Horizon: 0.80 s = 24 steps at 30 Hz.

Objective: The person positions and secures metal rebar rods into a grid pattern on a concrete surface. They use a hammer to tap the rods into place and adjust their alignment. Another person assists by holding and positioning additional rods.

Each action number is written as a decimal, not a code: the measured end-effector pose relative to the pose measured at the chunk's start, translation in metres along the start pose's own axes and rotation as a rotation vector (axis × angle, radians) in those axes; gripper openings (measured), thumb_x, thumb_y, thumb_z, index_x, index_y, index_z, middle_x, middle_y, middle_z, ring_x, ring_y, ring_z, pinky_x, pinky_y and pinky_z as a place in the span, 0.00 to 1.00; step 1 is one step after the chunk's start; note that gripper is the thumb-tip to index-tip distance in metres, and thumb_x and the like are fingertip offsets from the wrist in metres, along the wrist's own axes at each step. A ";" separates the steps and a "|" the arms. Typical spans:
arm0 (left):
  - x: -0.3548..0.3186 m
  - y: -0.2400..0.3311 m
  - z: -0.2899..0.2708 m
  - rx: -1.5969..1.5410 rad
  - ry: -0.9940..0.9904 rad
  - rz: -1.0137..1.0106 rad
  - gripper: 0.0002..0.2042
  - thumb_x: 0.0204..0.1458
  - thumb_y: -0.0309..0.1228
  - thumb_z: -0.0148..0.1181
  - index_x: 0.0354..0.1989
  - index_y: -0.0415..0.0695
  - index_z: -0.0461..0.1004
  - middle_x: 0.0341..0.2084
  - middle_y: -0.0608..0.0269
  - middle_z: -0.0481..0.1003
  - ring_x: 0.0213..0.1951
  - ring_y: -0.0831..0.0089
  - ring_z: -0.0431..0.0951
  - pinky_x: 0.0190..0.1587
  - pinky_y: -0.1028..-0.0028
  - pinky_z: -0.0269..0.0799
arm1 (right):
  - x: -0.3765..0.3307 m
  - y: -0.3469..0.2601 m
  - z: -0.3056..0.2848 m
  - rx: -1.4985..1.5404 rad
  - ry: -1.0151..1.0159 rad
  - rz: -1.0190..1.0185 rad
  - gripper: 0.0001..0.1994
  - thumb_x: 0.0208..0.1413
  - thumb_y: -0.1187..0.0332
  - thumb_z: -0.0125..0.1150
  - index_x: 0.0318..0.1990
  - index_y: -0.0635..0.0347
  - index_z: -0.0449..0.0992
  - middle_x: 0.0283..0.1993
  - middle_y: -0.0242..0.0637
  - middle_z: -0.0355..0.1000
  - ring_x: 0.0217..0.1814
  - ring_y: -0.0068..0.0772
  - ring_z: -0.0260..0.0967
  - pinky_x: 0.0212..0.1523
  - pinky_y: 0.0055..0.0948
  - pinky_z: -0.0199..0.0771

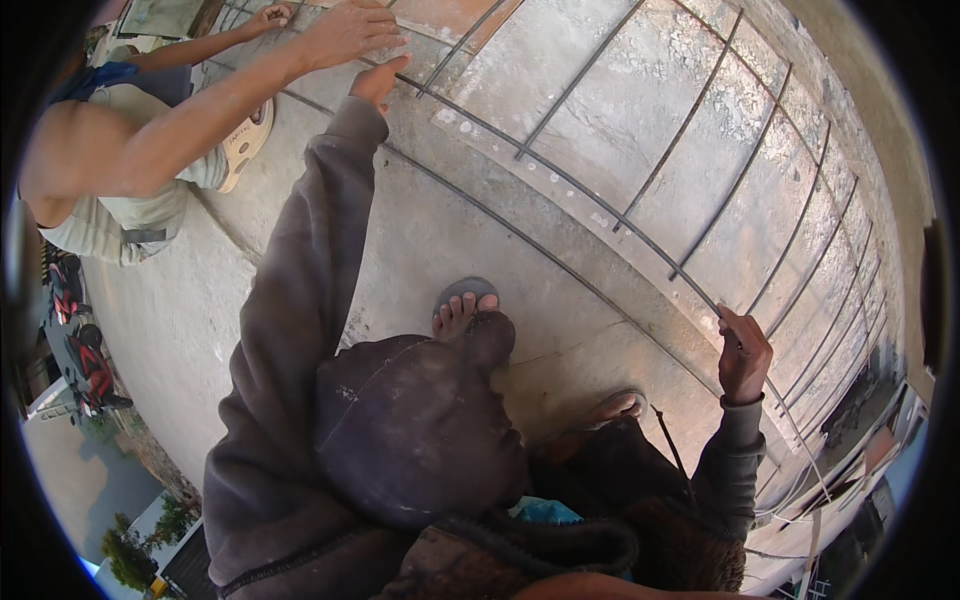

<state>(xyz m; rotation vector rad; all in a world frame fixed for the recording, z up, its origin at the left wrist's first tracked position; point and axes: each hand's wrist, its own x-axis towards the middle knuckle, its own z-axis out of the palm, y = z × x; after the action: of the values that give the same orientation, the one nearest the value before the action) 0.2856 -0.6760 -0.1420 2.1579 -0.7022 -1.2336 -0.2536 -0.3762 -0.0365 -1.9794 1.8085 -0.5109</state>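
A long steel rebar runs diagonally from upper left to lower right, across the ends of several crossbars. My left hand, at the end of a stretched-out arm, is closed around the rebar near its upper left part. A co-worker's hand is just beyond it, close to the same bar. At the right, my right hand is closed in a grip on the same rebar. Another long bar lies on the concrete, nearer to me and roughly parallel.
The co-worker crouches at the left, a light clog on one foot. My sandalled foot is on the concrete floor. A dark thin rod sticks up beside my right forearm. Red-and-black motorbikes stand far left.
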 end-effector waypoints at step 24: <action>-0.115 -0.001 0.120 1.198 -0.208 0.877 0.19 0.48 0.52 0.69 0.28 0.46 0.83 0.21 0.63 0.80 0.27 0.65 0.81 0.34 0.65 0.75 | -0.030 0.001 0.056 -0.442 0.196 -0.027 0.06 0.50 0.71 0.63 0.35 0.44 0.78 0.31 0.20 0.75 0.44 0.31 0.68 0.42 0.36 0.61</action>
<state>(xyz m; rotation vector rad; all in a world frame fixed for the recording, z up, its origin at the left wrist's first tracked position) 0.1294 -0.6219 -0.1252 1.9516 -2.6033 -0.5283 -0.2276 -0.3431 -0.0845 -2.3101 2.1671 -0.3421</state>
